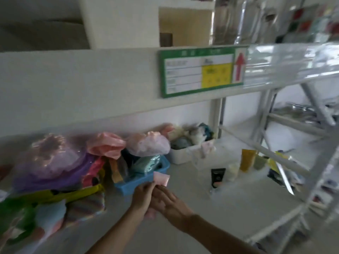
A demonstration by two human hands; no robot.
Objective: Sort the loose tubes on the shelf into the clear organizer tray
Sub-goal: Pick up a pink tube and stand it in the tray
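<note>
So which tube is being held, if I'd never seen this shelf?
Start at the blue bin in the middle of the shelf. Just in front of it both hands meet, left hand and right hand, around a pink tube. It is the only pink one; the others, right, are black, white, yellow and green.

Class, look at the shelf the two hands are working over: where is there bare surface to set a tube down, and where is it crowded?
Bare shelf lies between the blue bin and the black tube, running forward to the right of the hands holding the pink tube. The left end is crowded with bagged items; standing tubes, including a yellow tube, fill the right.
</note>
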